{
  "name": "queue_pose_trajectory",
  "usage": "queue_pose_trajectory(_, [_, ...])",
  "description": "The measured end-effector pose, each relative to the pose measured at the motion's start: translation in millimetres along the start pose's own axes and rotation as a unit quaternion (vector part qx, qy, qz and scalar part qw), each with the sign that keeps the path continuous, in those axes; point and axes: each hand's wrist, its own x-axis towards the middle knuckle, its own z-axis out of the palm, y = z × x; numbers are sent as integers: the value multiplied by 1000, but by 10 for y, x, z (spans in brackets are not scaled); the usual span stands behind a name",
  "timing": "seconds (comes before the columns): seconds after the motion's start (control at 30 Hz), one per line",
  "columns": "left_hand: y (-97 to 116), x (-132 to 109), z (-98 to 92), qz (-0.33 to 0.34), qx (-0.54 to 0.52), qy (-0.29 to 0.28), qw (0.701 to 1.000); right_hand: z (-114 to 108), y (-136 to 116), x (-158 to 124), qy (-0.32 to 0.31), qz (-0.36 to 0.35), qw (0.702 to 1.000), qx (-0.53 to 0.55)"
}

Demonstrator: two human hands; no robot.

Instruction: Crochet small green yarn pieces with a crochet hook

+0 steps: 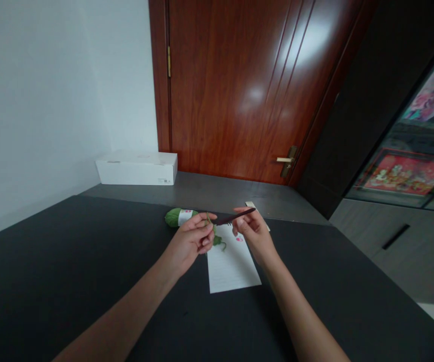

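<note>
My left hand (194, 239) is closed, pinching a strand of green yarn and a small green crocheted piece (217, 240) over the dark table (70, 261). My right hand (250, 229) is closed on a dark crochet hook (235, 216) whose tip points left toward the left hand's fingers. A green yarn ball (175, 216) with a white label lies just behind my left hand. Beneath both hands lies a white lined paper sheet (232, 266) with a small pink mark.
A white box (137, 168) stands on the floor by the white wall. A red-brown wooden door (247, 85) with a brass handle (288, 160) is straight ahead. A dark cabinet (375, 100) with colourful pictures stands at the right.
</note>
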Motion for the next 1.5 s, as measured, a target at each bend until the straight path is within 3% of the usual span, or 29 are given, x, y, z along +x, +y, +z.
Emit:
queue_pose_trajectory(0.13, [-34, 4, -10, 3, 20, -9, 1000, 132, 7, -50, -54, 24, 998, -9])
queue_pose_trajectory(0.37, [-10, -10, -17, -18, -10, -68, 997, 238, 97, -113, -20, 56, 998, 28])
queue_pose_trajectory(0.53, [15, -13, -19, -20, -12, -88, 996, 259, 53, -128, 1, 33, 998, 58])
queue_pose_trajectory(0.8, [-13, 13, -50, -11, -5, -71, 997, 299, 53, -140, 50, 44, 995, 71])
queue_pose_trajectory(1.5, [-24, -16, 19, 8, 17, -40, 999, 345, 89, -115, 30, 113, 980, 159])
